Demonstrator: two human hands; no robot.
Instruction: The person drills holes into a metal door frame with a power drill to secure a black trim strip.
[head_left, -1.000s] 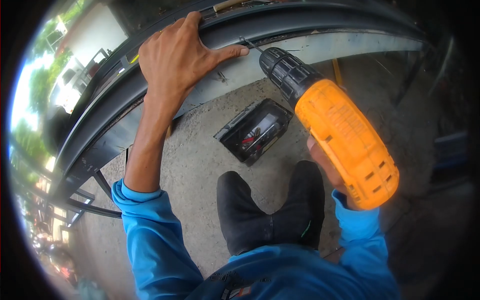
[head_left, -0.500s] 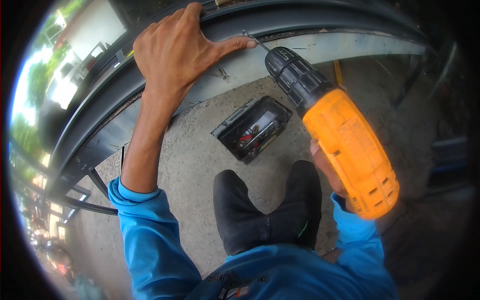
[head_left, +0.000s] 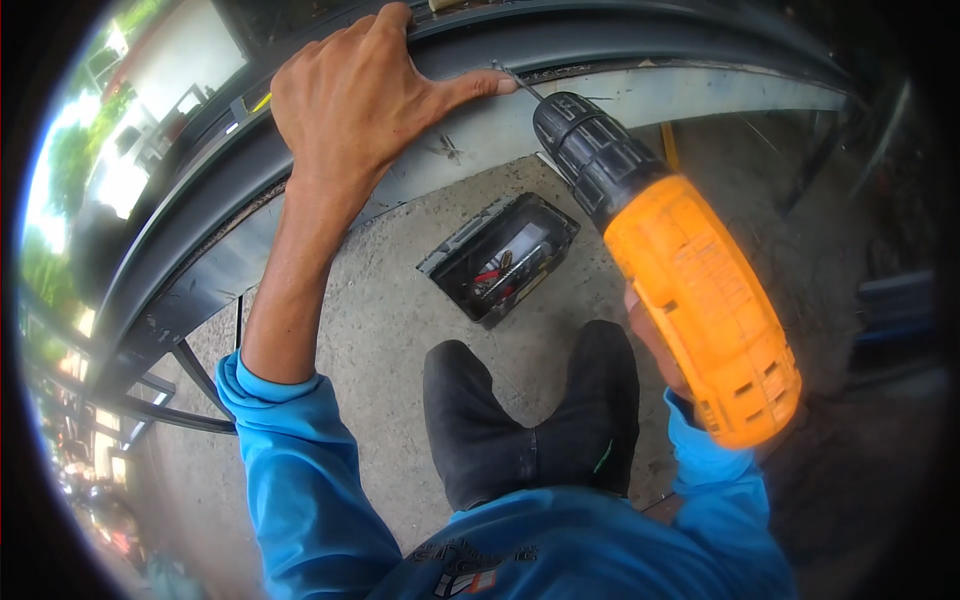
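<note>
An orange and black power drill (head_left: 700,310) is in my right hand (head_left: 655,340), fingers wrapped round the handle, mostly hidden beneath the drill body. Its thin drill bit (head_left: 526,84) points up and left, the tip at the near edge of a dark grey metal frame (head_left: 570,42). My left hand (head_left: 345,95) lies over this frame, fingers bent over its far side. The left thumb stretches right along the near edge, its tip right at the bit.
On the concrete floor (head_left: 390,310) below stands an open black toolbox (head_left: 440,262) with several small tools inside. My legs (head_left: 530,440) are just behind it. A yellow strip (head_left: 670,145) stands beyond the drill chuck. Metal frames (head_left: 150,400) stand at the left.
The drill has shifted very slightly right and down at its rear end. The view has moved a little; my left hand keeps its place on the frame, thumb at the bit.
</note>
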